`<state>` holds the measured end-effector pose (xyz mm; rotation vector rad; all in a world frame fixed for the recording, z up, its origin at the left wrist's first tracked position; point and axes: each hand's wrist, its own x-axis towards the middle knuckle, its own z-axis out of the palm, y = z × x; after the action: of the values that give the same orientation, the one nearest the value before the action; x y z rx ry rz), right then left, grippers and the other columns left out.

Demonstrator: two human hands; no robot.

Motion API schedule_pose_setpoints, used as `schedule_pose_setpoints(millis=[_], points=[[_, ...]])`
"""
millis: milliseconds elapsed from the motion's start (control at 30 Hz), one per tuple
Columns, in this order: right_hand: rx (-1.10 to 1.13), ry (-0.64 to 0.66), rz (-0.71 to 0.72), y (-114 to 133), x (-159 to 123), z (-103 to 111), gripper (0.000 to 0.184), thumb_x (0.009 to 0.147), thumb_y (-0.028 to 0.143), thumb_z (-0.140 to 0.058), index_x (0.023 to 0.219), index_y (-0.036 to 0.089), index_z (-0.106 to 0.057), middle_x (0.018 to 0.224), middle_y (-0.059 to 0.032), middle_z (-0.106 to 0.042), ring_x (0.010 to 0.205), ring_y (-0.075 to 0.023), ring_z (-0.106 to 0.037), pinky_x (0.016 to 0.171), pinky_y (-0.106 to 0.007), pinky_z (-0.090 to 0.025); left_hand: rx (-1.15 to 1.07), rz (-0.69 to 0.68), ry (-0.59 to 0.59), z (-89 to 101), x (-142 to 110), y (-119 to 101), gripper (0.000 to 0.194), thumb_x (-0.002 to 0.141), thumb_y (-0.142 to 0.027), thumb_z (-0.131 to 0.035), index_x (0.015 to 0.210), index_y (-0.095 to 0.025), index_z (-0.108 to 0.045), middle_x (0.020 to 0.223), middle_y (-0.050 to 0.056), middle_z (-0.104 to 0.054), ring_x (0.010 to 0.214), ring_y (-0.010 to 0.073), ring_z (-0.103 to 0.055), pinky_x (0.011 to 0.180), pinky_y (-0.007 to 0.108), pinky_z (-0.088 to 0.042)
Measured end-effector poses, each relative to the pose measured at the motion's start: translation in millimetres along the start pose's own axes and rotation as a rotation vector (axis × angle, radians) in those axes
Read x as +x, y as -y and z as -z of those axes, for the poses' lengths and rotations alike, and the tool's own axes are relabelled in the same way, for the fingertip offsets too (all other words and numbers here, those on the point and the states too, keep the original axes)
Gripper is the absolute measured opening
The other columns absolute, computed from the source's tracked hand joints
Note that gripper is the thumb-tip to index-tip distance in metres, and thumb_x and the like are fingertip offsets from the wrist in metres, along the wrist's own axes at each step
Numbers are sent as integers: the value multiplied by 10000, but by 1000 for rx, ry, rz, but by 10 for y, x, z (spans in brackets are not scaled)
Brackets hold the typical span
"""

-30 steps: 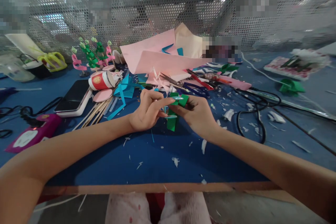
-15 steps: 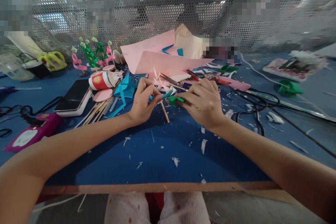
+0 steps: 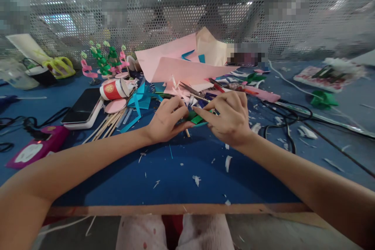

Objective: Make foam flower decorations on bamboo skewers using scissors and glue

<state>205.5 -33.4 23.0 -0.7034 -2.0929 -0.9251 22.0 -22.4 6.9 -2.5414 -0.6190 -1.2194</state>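
Observation:
My left hand (image 3: 168,119) is closed in a pinch on a thin teal disc-like piece (image 3: 202,124), its thumb along the lower edge. A folded green paper piece (image 3: 197,118) lies against the top of the teal one. My right hand (image 3: 230,117) is closed on the green paper, with its index finger pressing on it from the right. Fingers hide much of both pieces. Beneath my hands a wooden stick (image 3: 188,133) shows its end, and scissors (image 3: 190,89) lie just behind. Blue cut paper (image 3: 140,99) sits left of my left hand.
Large pink paper sheets (image 3: 184,70) stand behind my hands. On the left are a paper cup (image 3: 113,89), wooden sticks (image 3: 108,125), a phone (image 3: 83,105) and a magenta power strip (image 3: 38,146). A pink glue gun (image 3: 263,93) and black cables (image 3: 288,115) lie right.
My hands have come together. The teal piece in my left hand has moved right and down, and the green paper in my right hand now rests against it.

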Motion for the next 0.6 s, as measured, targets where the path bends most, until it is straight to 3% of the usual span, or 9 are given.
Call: schedule_pose_setpoints(millis=[233,333,467,533,600], points=[[-30,-103,1,54,21,-2,147,772,202,-549,647,229,-623,644,-15,-497,711,-156,-416,657,-316,-309,35,-42,29,16,1,-7,458,838,-525,-259,692,-150,-479,690,42,-471,656,146,-413,616,292,-331],[1,-183,-104,91,21,-11,152,755,267,-582,621,204,-617,657,-32,-492,722,-159,-440,669,-298,-360,87,-116,43,9,0,-15,432,844,-503,-287,669,-153,-470,658,37,-465,624,144,-394,597,283,-322],[68,-121,-224,102,16,-4,162,766,338,-565,718,216,-660,711,-48,-543,734,-166,-478,711,-307,-392,126,-146,19,5,-1,-19,388,857,-458,-304,671,-156,-461,651,38,-466,625,146,-391,593,274,-324],[68,-59,-214,95,11,6,153,780,340,-547,812,249,-665,741,-38,-571,746,-169,-495,718,-318,-387,121,-149,9,6,0,-18,379,857,-458,-305,668,-161,-447,649,34,-465,621,145,-388,592,271,-325],[82,-77,-170,87,2,13,166,779,314,-554,904,256,-647,771,-35,-582,774,-170,-501,717,-315,-387,116,-157,0,9,1,-18,371,855,-460,-310,665,-165,-433,655,33,-471,621,143,-388,594,272,-325]])
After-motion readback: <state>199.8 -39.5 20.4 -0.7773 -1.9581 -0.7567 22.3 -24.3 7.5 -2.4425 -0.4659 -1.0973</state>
